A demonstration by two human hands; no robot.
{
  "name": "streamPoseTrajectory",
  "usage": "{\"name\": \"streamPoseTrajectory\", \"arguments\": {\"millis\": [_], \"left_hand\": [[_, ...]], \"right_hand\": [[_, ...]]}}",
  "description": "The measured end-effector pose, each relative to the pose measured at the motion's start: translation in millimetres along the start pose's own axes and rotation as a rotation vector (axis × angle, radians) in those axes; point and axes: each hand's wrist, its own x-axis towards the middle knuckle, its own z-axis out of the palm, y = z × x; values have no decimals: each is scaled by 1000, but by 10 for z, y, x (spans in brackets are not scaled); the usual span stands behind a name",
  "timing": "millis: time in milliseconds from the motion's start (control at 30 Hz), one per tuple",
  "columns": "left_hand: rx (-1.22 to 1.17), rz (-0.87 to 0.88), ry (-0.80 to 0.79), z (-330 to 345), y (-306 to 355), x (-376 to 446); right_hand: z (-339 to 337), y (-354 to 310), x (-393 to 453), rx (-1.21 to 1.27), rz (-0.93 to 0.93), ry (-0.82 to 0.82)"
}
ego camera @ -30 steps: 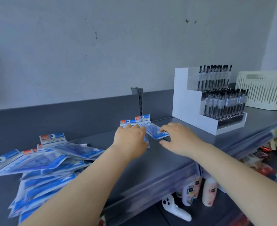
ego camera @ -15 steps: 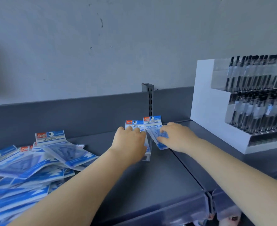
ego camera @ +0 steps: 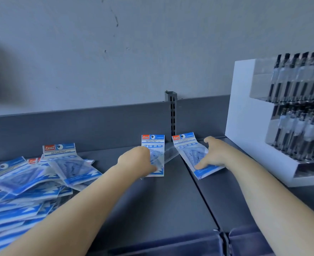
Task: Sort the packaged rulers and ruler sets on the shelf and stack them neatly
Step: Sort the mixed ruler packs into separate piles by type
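Separating, seemingly: two ruler packs [ego camera: 193, 154] now apart

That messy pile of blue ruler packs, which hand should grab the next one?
Probably the left hand. The messy pile lies on its side of the shelf, while the right hand rests on a pack farther away, near the pen display.

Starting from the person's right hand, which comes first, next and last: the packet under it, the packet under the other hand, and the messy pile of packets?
1. Packet under the right hand, touching it.
2. Packet under the left hand, just left of the shelf seam.
3. Messy pile, far left.
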Motion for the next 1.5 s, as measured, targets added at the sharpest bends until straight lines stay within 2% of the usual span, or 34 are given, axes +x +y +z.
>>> {"name": "streamPoseTrajectory", "arguments": {"millis": [100,200,267,433,600,700,800,967,1067,1133,1267,1400,1500], "left_hand": [[-146,-45,-38,-24,-24,-9],[-336,-80,54,-75,-90,-50],[-492,-125,122,-133,-170,-99],[-991,-290,270,-213,-447,-400],[-1366,-277,430,-359,-750,-889],[-1450,-293,559,-477,-1055,-1160],[-1451,-343,648,-521,-1400,-1429],[-1487,-375,651,-542,-1904,-1849],[-1488,-364,611,-591,-2196,-2045],[-1483,-358,597,-629,-2381,-2160],[-1491,-339,577,-687,-2776,-2362],[-1465,-333,553,-695,-3213,-2582],[-1460,-343,538,-682,-3544,-2741]], "right_hand": [[-14,28,15,60,0,149],[22,60,96,222,-92,298],[33,32,106,369,-162,330],[51,-192,-30,798,-244,160],[134,-598,-346,1002,-345,-18],[273,-933,-576,1086,-386,-146],[493,-1269,-773,1109,-417,-187],[875,-1755,-1035,1125,-392,-256],[1010,-2058,-1096,1139,-359,-212],[1087,-2241,-1076,1051,-379,-105],[1244,-2572,-1145,466,-429,104],[1500,-2960,-1409,147,-538,322],[1725,-3271,-1629,41,-622,337]]}}
